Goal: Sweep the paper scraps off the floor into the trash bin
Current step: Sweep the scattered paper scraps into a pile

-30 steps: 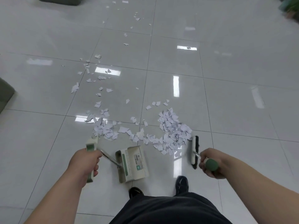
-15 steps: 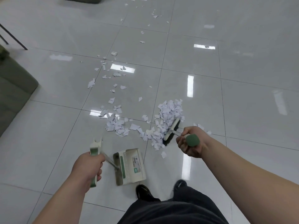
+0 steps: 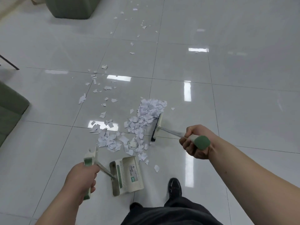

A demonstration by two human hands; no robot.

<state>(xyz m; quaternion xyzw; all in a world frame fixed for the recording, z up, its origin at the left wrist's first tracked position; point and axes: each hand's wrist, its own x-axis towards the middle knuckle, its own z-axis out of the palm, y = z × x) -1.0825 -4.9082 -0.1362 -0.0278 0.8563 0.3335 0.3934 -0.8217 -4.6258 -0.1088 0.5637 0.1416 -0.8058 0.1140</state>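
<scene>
Since broom [image 3: 156,127] swung out farther from dustpan [image 3: 128,174], scraps [image 3: 138,125] lie bunched between them, just beyond its mouth | right hand [image 3: 193,143] grips broom handle | left hand [image 3: 81,177] grips dustpan handle | strays farther out; bin unseen; gathering part done

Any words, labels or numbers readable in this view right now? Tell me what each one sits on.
Sticker on the dustpan: several small printed lines, too blurred to read.
Green patch at the sticker's near end: pale marks, perhaps two characters, not legible.
Broom: no writing visible.
Floor: no writing or signs visible.
</scene>
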